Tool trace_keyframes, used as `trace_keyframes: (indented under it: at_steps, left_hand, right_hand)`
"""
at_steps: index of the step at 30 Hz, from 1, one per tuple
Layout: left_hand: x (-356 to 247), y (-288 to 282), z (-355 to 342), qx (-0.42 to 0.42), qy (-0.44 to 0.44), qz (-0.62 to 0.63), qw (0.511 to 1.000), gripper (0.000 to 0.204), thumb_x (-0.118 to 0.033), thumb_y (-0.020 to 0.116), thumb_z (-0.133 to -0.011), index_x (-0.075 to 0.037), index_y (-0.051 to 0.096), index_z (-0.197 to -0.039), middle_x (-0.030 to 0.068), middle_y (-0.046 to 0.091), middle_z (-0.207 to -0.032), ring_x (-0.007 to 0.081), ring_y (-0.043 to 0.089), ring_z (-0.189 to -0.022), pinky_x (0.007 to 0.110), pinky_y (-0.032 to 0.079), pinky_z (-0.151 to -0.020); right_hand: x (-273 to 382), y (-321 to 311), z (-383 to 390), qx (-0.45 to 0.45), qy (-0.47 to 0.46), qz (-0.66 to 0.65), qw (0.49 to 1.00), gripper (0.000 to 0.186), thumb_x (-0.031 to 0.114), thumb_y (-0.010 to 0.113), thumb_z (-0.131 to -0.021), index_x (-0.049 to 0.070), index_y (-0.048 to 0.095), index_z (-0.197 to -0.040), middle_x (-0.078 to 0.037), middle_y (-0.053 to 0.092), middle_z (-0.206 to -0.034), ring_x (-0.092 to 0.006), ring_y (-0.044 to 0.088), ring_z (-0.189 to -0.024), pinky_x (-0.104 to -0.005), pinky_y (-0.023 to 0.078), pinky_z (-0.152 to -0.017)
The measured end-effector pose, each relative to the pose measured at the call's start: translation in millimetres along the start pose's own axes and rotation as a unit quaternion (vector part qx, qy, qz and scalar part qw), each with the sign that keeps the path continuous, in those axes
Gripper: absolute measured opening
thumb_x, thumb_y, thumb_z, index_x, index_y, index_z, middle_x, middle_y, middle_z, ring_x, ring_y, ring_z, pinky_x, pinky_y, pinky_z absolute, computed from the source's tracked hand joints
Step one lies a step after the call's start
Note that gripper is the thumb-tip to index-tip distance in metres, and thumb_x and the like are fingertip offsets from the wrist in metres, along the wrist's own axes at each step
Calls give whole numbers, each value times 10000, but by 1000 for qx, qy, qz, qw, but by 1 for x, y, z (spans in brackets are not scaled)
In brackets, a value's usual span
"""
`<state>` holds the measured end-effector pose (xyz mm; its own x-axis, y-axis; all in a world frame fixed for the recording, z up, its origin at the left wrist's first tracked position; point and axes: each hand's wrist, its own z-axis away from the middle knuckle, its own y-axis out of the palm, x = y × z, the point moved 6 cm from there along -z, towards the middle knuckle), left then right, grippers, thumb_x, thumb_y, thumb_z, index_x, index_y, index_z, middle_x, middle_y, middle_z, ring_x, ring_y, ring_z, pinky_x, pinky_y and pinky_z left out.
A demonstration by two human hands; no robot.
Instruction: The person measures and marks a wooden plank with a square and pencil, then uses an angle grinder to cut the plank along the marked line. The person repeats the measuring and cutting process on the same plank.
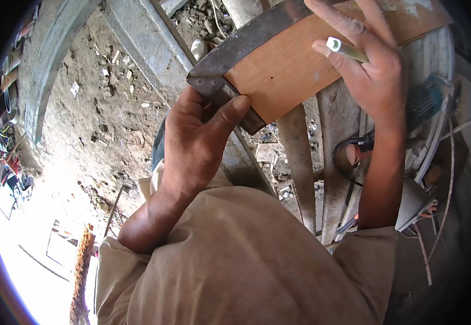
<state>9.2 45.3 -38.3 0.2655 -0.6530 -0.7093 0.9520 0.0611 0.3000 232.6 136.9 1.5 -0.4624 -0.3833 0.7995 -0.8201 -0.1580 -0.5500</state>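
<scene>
My left hand (200,138) grips the near left corner of an L-shaped dark metal piece (257,35), its thumb pressed on the short arm. Rivets show at the corner. This metal lies along the far and left edges of an orange-brown board (284,70), which looks like thin wood and has a small dark hole. Over the board's right part is my right hand (379,65), with a pale green pen (346,50) held between thumb and palm. Its index and middle fingers stretch toward the far edge, and the fingertips are partly cut off by the frame.
Grey metal channels (148,49) cross the rubble-strewn ground (100,108) beyond and left of me. Below the board run more metal bars (297,162). A teal power tool (425,100) with a dark cable lies at the right. A rusty post (82,276) stands at lower left.
</scene>
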Motion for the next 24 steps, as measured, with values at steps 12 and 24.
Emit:
trace_keyframes:
  at_steps: [12,24]
  left_hand:
    - [-8,-2,-2,18,-25,-33,999,414,-157,751,-978,40,593,-1306,132,717,-1183,165,691,-1072,341,580,-944]
    - [-6,1,-3,8,-14,-35,999,406,-156,730,-991,52,584,-1307,133,720,-1160,166,698,-1043,331,588,-912]
  right_hand:
    - [0,-2,-3,7,-6,-4,1000,469,-69,804,-823,23,721,-1276,-306,486,-1513,-258,735,-1060,-255,650,-741]
    - [-2,1,-3,0,-4,-49,999,459,-49,797,-841,32,713,-1285,-286,460,-1536,-266,698,-1155,-241,656,-777]
